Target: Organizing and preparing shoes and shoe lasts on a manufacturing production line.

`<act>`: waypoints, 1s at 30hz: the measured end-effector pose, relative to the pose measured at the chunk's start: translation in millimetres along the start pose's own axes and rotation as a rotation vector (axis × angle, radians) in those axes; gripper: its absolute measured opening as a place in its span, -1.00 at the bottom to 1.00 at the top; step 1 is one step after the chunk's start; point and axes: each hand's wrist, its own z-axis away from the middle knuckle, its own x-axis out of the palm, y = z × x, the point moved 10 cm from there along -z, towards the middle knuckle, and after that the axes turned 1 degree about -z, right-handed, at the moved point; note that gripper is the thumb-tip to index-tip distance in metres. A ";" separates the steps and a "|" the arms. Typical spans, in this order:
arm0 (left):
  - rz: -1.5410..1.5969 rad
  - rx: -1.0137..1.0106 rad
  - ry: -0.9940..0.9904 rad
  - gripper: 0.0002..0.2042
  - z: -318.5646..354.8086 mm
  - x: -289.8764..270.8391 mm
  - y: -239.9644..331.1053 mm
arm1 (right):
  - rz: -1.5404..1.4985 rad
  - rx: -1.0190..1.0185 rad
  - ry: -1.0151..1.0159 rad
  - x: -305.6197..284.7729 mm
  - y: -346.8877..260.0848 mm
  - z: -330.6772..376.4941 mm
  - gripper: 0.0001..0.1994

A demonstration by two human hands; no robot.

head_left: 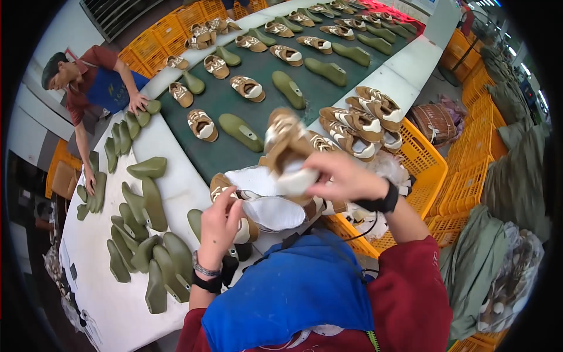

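Note:
My right hand (pixel 346 176) grips a brown-and-white lace-up shoe (pixel 284 138) by its white heel, its toe pointing up and away; the shoe is blurred by motion. Lower and to the left is my left hand (pixel 221 223), holding nothing I can see, its fingers loosely apart beside another brown shoe (pixel 220 183). White textured insoles (pixel 274 213) lie between my hands, over more shoes that are partly covered. Just beyond, a green shoe last (pixel 240 132) rests on the dark green conveyor belt (pixel 193 157).
Rows of shoes and lasts run along the belt. Green lasts (pixel 153 202) cover parts of the white table (pixel 99 287) at left, where a co-worker (pixel 97 82) handles several. Finished-looking shoes (pixel 358 126) sit at right, above a yellow crate (pixel 419 155). Yellow crates (pixel 475 146) line the right side.

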 end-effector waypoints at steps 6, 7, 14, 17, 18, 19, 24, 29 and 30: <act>-0.285 -0.059 -0.136 -0.63 16.9 0.3 -53.2 | 0.331 0.442 -0.157 -43.1 131.9 52.3 -0.77; -0.280 -0.125 -0.195 -0.61 22.6 5.7 -66.3 | 0.473 0.517 -0.183 -43.9 147.1 60.3 -0.77; -0.319 -0.076 -0.125 -0.54 40.1 13.1 -83.4 | 0.791 0.050 0.219 -43.1 73.1 30.1 -0.73; -0.302 -0.079 -0.084 -0.52 40.6 14.5 -86.7 | 0.203 0.253 0.006 17.9 95.3 3.4 -0.69; -0.272 -0.129 -0.091 -0.52 41.2 15.9 -92.7 | 0.098 0.320 -0.101 49.9 106.4 -5.6 -0.59; -0.240 -0.178 -0.097 -0.52 42.5 16.6 -97.9 | -0.049 0.466 -0.200 78.6 123.1 -4.3 -0.54; -0.273 -0.147 -0.013 -0.57 49.8 5.4 -98.9 | -0.185 0.590 -0.226 122.2 157.3 -25.5 -0.63; -0.212 -0.047 0.004 -0.63 53.4 -3.5 -94.9 | -0.051 0.417 0.088 61.5 128.0 -56.8 -0.72; -0.228 -0.052 0.015 -0.69 52.0 -6.5 -94.3 | -0.012 0.317 0.104 49.8 108.9 -64.5 -0.72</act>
